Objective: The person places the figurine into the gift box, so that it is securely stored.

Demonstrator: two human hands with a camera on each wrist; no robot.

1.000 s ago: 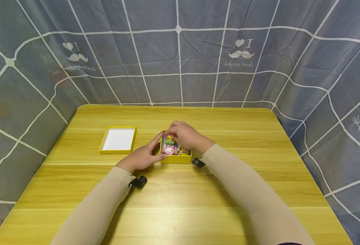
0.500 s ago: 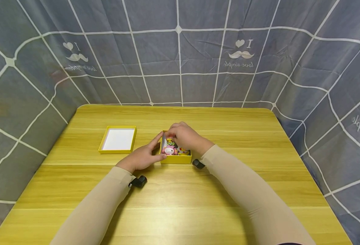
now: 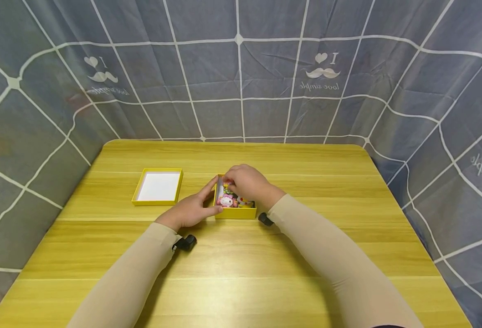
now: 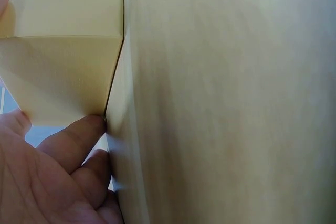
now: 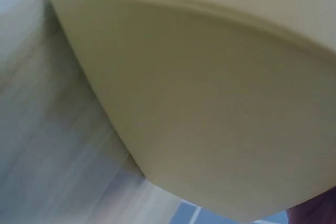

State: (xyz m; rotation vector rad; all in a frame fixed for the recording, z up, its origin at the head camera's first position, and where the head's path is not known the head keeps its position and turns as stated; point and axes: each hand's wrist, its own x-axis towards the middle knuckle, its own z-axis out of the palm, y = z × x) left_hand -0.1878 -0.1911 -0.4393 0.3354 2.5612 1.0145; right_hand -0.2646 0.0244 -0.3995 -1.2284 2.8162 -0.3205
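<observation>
A yellow open box (image 3: 236, 213) stands on the table with small toy figurines inside. At its front left lies a white cat-faced figurine (image 3: 226, 201) with pink on it; a yellow figurine (image 3: 245, 203) sits partly hidden at the front right. My left hand (image 3: 189, 211) rests along the box's left side, index finger and thumb spread toward its corners. In the left wrist view its fingertips touch the yellow box wall (image 4: 58, 72). My right hand (image 3: 248, 182) reaches into the box, its curled fingers on a yellow-and-green figurine (image 3: 227, 188) at the back left. The box wall (image 5: 199, 103) fills the right wrist view.
To the left lies a shallow yellow box lid (image 3: 156, 187), white inside facing up. The wooden table (image 3: 241, 264) ends at the back and sides against a grey checked curtain (image 3: 265, 77). A dark wrist camera (image 3: 185, 243) sits on the left cuff.
The right hand has shifted slightly down and to the right within the box, and its fingers now cover more of the back-left figurine. The left hand and the lid have stayed put.
</observation>
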